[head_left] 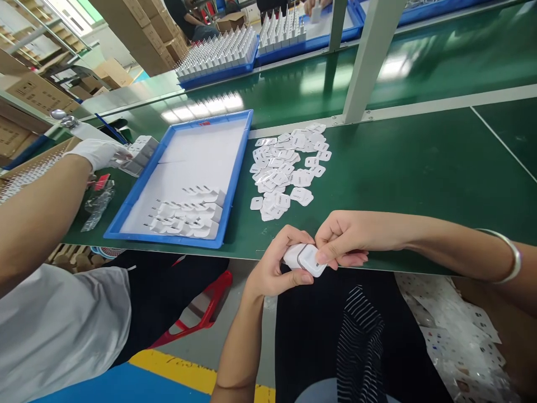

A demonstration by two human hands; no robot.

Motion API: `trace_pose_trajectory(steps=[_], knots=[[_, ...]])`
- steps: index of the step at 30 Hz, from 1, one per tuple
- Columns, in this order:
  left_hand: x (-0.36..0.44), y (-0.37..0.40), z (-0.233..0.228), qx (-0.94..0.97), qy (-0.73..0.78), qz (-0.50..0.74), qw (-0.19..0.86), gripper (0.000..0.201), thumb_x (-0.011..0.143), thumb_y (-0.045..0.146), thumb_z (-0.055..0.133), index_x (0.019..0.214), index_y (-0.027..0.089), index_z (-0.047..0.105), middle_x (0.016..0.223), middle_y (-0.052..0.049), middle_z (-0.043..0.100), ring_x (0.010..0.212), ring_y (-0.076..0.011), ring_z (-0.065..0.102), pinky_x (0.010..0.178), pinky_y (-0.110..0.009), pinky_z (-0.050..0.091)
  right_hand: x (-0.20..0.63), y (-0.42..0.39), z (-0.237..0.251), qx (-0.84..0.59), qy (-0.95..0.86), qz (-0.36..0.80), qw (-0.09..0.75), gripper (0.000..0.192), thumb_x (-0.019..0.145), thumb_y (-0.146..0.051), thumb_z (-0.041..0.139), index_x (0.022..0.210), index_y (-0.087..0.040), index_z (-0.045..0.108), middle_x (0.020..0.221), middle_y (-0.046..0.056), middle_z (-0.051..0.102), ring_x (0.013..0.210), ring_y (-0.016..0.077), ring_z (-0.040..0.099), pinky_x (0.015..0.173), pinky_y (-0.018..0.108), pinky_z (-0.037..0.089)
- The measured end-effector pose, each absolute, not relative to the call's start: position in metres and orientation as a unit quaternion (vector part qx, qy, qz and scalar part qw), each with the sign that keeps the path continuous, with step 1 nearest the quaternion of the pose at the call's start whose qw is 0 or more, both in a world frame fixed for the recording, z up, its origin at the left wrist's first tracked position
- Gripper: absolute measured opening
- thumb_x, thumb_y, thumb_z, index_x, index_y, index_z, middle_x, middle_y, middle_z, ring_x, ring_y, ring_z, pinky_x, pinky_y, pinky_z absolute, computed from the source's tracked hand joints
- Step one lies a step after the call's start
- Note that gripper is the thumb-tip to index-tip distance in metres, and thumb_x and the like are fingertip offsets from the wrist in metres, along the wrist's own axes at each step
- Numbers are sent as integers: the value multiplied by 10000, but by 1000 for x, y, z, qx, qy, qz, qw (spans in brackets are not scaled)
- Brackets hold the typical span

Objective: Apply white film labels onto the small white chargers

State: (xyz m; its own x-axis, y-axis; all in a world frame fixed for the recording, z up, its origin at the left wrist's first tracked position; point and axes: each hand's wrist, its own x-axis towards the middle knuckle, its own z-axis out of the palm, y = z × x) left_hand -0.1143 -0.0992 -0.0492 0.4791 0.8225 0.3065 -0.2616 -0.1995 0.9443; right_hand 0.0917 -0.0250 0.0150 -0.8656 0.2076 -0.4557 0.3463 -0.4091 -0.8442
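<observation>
My left hand [274,263] and my right hand [350,238] both grip one small white charger plug [305,259] just off the near edge of the green table [411,168]. My right thumb presses on its top face. A heap of small white stickers [283,168] lies on the table beyond my hands. Left of the heap stands a blue tray [237,168] with several finished white plugs [188,215] lying in its near end.
A co-worker's gloved hand [98,152] at the left holds a stack of plugs [140,154] beside the tray. More blue trays of upright plugs [222,53] stand across the belt. A white post [364,61] rises mid-table. Cardboard boxes [33,92] stand far left; sticker backing sheets [457,330] fill a box at my right.
</observation>
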Motion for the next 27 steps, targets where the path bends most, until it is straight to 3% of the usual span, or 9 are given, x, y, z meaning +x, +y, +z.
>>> trace_pose_trajectory(steps=[27], knots=[[-113,-99,-49,602,220,457,617,435,801,331,781,1139,225,529,1021,-40,558,764,-110,485,648,-218,382,91,-31,25,298,603,-740,17,282,811,-326,721,631,-147,599,446,-68,474,431,50,387,446,206,262]])
